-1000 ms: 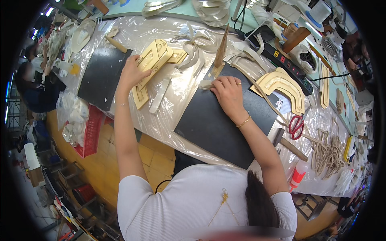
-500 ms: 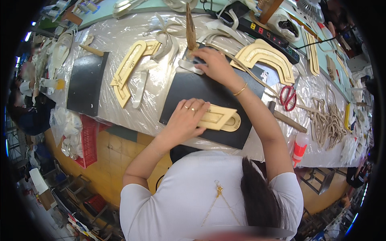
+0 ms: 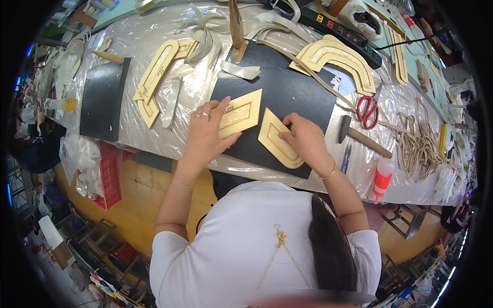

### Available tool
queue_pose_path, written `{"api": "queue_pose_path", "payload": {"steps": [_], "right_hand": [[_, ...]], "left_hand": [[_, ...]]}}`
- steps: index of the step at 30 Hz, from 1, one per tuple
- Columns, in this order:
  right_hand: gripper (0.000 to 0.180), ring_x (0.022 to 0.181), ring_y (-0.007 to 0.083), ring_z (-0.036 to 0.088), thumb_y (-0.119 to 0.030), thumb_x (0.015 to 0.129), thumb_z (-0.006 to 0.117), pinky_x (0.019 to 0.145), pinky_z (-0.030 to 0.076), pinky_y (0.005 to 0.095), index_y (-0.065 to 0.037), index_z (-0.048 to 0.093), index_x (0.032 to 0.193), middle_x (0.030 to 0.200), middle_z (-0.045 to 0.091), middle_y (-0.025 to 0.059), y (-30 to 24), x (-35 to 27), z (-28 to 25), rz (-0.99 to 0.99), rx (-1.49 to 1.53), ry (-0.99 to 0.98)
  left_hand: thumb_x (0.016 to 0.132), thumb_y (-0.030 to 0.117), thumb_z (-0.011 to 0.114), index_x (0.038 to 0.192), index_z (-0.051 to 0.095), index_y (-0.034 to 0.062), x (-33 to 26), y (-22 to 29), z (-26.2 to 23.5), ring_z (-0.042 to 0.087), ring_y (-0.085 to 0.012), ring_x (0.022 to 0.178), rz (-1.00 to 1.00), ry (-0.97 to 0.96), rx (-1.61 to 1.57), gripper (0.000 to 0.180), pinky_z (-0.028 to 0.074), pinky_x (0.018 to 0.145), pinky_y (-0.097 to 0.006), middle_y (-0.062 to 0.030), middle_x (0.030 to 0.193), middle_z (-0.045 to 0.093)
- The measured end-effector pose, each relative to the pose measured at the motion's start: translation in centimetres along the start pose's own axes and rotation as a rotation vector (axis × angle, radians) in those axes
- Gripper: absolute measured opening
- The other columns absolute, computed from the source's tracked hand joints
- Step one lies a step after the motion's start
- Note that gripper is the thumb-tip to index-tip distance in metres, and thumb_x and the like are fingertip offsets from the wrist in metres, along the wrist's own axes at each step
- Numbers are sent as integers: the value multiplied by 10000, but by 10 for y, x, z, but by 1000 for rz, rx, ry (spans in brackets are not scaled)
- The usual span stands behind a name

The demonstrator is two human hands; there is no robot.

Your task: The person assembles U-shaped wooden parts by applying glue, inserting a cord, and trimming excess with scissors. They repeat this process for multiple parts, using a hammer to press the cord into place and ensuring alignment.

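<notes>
On the table (image 3: 146,134) near hammer (image 3: 367,140) and scissors (image 3: 368,110), left hand (image 3: 206,129) grips a cream template (image 3: 242,115), right hand (image 3: 308,141) a second template (image 3: 270,131).

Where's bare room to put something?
The middle black board beyond the right hand, between the pale strip and curved cream template; also the left black board, below its wooden stick. Crowded: the right, with hammer, scissors and cord pile.

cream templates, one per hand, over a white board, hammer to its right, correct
The head view shows a black board, not white; the left hand and right hand each hold a cream template over it, with the hammer to its right.
</notes>
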State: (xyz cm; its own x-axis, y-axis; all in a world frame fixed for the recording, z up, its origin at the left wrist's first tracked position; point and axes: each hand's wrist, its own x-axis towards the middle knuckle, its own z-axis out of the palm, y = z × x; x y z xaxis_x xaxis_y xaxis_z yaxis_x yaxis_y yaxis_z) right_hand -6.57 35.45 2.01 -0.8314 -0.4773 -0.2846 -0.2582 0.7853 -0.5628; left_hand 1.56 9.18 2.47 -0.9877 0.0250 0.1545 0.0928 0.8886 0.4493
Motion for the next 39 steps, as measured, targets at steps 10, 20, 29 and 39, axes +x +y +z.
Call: {"api": "queue_pose_path", "payload": {"steps": [10, 20, 29, 39], "right_hand": [[493, 1022, 283, 597, -134, 835, 744, 863, 526, 380, -110, 611, 1309, 1235, 547, 127, 22, -26, -13, -283, -155, 231], [625, 827, 356, 666, -240, 891, 731, 747, 560, 412, 82, 496, 1373, 1061, 576, 199, -6, -57, 15, -156, -2, 105], [338, 862, 296, 675, -157, 891, 725, 803, 528, 384, -52, 690, 1210, 1029, 694, 152, 81, -83, -65, 110, 85, 517], [892, 1135, 364, 632, -341, 694, 911, 967, 513, 431, 45, 492, 1380, 1242, 631, 247, 238, -213, -85, 797, 100, 592]], "left_hand": [[847, 320, 789, 1428, 486, 6, 13, 42, 66, 475, -383, 1227, -98, 99, 4, 726, 401, 1053, -475, -198, 1354, 518], [994, 446, 568, 1511, 366, -15, -17, 65, 87, 228, -475, 1463, -64, -35, 65, 721, 218, 1177, -575, -256, 1586, 288], [915, 472, 642, 1528, 394, 69, 20, 43, 86, 187, -408, 1513, 380, -314, 254, 775, 168, 1220, -570, -187, 1632, 249], [770, 667, 691, 1543, 330, 18, 51, 15, 68, 226, -370, 1518, 537, -241, -30, 1072, 151, 1235, -546, -186, 1636, 254]]}}
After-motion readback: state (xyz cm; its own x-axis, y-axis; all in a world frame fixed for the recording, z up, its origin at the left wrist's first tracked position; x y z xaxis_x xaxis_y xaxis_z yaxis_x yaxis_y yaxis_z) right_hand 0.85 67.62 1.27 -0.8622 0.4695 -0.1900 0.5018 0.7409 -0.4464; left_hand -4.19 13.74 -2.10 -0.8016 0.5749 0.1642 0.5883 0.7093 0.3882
